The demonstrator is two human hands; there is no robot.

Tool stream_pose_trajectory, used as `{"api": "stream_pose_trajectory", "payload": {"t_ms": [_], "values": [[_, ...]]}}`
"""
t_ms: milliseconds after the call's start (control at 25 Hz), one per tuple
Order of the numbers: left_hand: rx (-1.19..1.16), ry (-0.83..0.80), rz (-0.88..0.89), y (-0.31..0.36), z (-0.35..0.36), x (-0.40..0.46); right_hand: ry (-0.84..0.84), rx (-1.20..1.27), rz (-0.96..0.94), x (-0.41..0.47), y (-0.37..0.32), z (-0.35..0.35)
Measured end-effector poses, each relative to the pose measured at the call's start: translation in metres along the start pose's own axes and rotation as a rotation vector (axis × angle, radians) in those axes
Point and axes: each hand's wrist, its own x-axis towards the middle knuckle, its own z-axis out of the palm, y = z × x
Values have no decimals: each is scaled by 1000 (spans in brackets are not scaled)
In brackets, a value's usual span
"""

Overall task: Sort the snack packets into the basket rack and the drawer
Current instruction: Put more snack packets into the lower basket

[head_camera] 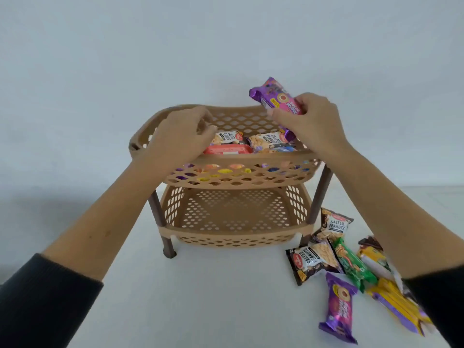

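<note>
Holding a purple packet (272, 100) tilted above the rack's (226, 172) top basket, the right hand (308, 121) grips it; the left hand (180, 134), loosely curled and empty, hovers over the basket's left side.

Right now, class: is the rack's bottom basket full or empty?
Empty. The bottom basket shows only its bare perforated floor, while packets lie in the top basket.

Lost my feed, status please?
Right hand holds purple packet over top basket. Left hand empty there. Lower basket empty. Nothing blocking.
</note>
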Motion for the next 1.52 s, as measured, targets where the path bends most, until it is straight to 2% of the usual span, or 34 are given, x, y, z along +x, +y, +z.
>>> {"api": "stream_pose_trajectory", "payload": {"t_ms": [80, 160, 280, 360, 440, 520, 600, 680, 840, 1000, 1200, 1520], "values": [[9, -7, 149, 27, 19, -25, 77, 40, 9, -26, 8, -26], [100, 26, 243, 37, 38, -44, 72, 97, 21, -58, 20, -49], [240, 290, 281, 35, 71, -80, -89, 95, 41, -112, 53, -70], [183, 386, 334, 31, 97, -117, -250, 50, 103, -140, 79, -70], [125, 238, 329, 16, 129, -156, -399, -41, 144, -160, 104, -58], [172, 24, 220, -10, 156, -181, -501, -120, 142, -168, 122, -39], [239, -148, 129, -30, 173, -191, -524, -173, 89, -165, 133, -14], [301, -226, 96, -36, 181, -192, -534, -211, -7, -153, 137, 16], [369, -265, 22, -29, 191, -195, -540, -300, -119, -109, 139, 83], [383, -252, 15, -34, 200, -198, -631, -521, -10, -60, 158, 124], [369, -177, 18, -40, 212, -199, -924, -594, 158, -43, 183, 138], [383, -138, 30, -44, 219, -200, -1057, -636, 116, -31, 172, 138]]}}
